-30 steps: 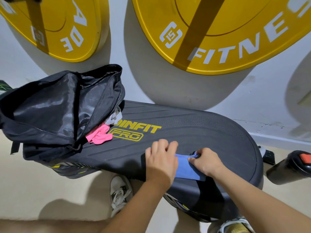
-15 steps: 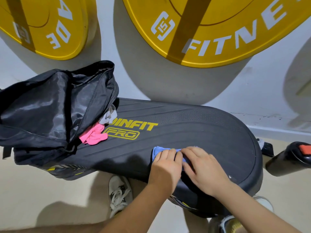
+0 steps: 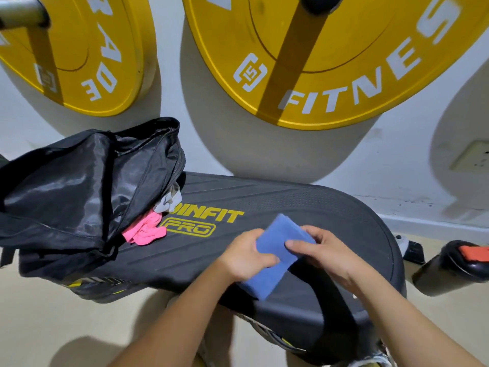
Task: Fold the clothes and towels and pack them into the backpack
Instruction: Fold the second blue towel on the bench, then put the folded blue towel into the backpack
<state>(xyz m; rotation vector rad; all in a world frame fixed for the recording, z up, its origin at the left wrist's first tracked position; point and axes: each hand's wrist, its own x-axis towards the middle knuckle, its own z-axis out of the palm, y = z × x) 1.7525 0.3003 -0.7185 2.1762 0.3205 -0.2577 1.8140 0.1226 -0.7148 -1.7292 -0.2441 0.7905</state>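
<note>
Both my hands, left hand (image 3: 246,256) and right hand (image 3: 328,254), pinching a soft blue folded towel (image 3: 275,258), rectangular, over ribbed black bench (image 3: 304,207), crinkly open backpack (image 3: 79,186) far left, pale wall (image 3: 397,160) behind.

both forearms are bare from the bottom edge of the view up to the wrists, with no sleeves, watch, bracelet or rings showing. the left hand (image 3: 244,256) and the right hand (image 3: 326,254) wear no gloves, and the nails that show are short and unpainted. low at the right edge a bit of a pale shoe (image 3: 375,360) with yellow on it peeks out.
</note>
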